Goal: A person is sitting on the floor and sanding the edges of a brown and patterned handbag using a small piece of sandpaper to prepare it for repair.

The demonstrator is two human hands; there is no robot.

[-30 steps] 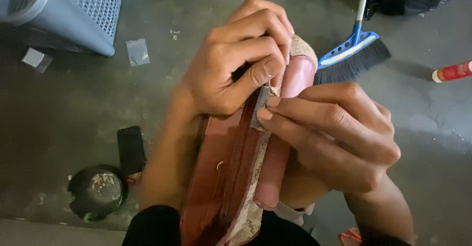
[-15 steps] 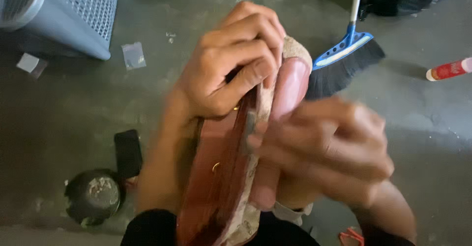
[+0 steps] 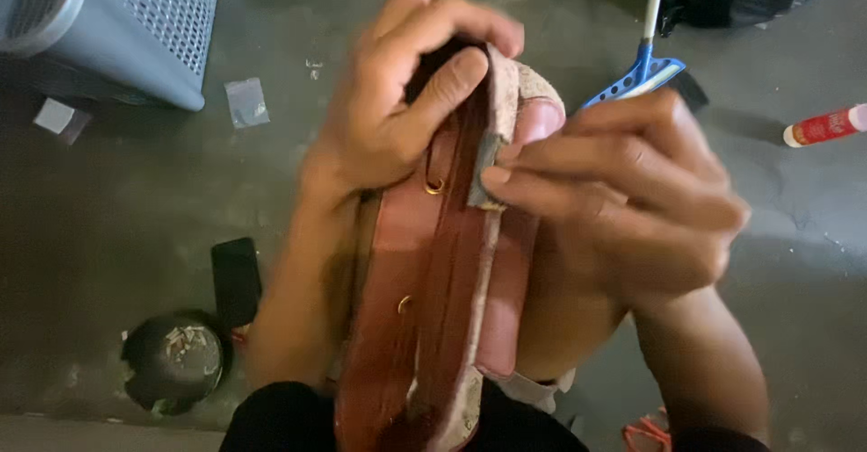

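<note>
A reddish-brown leather sandal [image 3: 424, 326] with small brass rivets and a pale patterned sole edge is held on edge over my lap. My left hand [image 3: 406, 100] grips its far end, thumb pressed on the straps. My right hand [image 3: 632, 199] pinches a small grey abrasive-looking piece [image 3: 488, 158] and holds it against the sole edge near the toe. The sandal's near end is hidden by my dark clothing.
On the concrete floor: a blue-grey perforated basket [image 3: 135, 27] at the top left, a blue broom [image 3: 643, 71] behind my right hand, a red and white glue stick [image 3: 826, 127] at the right, a black phone [image 3: 237, 280] and a round black dish of scraps [image 3: 173, 362] at the lower left.
My right hand slid along the sole edge with the grey piece, blurring midway. Sandal and hands now sit closer to the camera and slightly higher in view.
</note>
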